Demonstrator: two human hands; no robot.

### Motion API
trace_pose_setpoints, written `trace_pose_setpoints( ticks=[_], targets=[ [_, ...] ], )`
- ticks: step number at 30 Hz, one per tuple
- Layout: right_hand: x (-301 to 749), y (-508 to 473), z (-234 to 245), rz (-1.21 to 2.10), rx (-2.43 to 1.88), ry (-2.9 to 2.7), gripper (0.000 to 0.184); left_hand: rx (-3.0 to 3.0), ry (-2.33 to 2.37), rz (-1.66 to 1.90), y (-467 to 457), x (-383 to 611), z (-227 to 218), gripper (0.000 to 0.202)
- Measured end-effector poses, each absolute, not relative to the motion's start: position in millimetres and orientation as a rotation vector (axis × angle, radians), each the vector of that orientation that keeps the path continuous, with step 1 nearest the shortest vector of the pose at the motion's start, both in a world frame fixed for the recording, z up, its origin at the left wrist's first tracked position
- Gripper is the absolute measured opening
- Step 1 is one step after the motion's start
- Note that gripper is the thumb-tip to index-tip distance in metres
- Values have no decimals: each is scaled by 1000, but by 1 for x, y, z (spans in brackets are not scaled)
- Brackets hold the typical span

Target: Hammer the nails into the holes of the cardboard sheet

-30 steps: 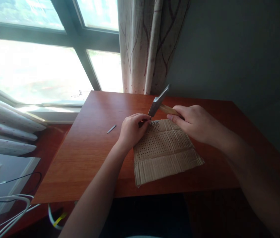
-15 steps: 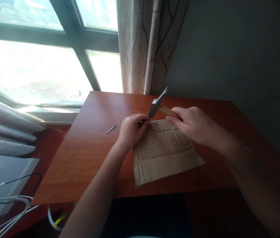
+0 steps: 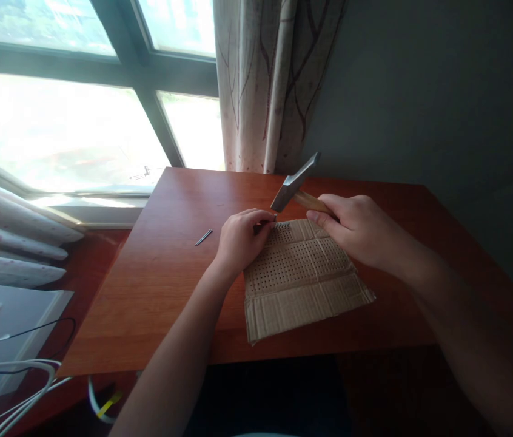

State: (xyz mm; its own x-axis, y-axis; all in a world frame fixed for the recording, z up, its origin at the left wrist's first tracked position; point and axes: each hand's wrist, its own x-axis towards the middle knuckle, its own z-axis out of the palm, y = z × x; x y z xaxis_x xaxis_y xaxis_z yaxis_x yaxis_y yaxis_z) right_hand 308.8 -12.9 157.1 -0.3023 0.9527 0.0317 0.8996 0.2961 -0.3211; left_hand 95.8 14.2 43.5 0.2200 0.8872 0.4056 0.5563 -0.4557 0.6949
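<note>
The broad wooden desk [image 3: 160, 291] before you is a warm reddish-brown with a faint straight grain. Your flat sheet of corrugated cardboard [image 3: 302, 285] is tan, dotted with a regular grid of small dark holes. Your steel-headed hammer [image 3: 293, 182] has a dull grey head and a light honey-coloured wooden handle [image 3: 307, 200]. The thin loose nail [image 3: 204, 237] is dark grey. The cream fabric curtain [image 3: 274, 85] carries dark maroon branch lines, and the plain wall [image 3: 420, 91] is grey-green.
</note>
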Motion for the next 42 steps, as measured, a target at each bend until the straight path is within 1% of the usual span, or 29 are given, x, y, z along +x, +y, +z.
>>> trace_pose_setpoints(
  ticks=[4, 9, 15, 22, 26, 34, 42],
  targets=[
    [308, -12, 157, 388, -1728, -2394, 30, 2126, 1357, 1079, 14, 96, 45, 13],
    [308, -13, 158, 390, -1695, -2346, 33, 2112, 1345, 1091, 14, 96, 45, 12],
    [306, -12, 154, 429, -1766, -2403, 30, 2127, 1355, 1067, 14, 96, 45, 11],
    [305, -14, 156, 435, -1781, -2393, 31, 2003, 1283, 1095, 15, 94, 45, 12],
    [306, -14, 155, 442, -1766, -2391, 31, 1771, 1234, 1114, 21, 87, 39, 19],
    [308, -14, 155, 477, -1737, -2381, 31, 1554, 1196, 919, 23, 83, 36, 30],
    [307, -14, 162, 410, -1701, -2317, 34, 1499, 1225, 904, 21, 86, 39, 31]
  ],
)
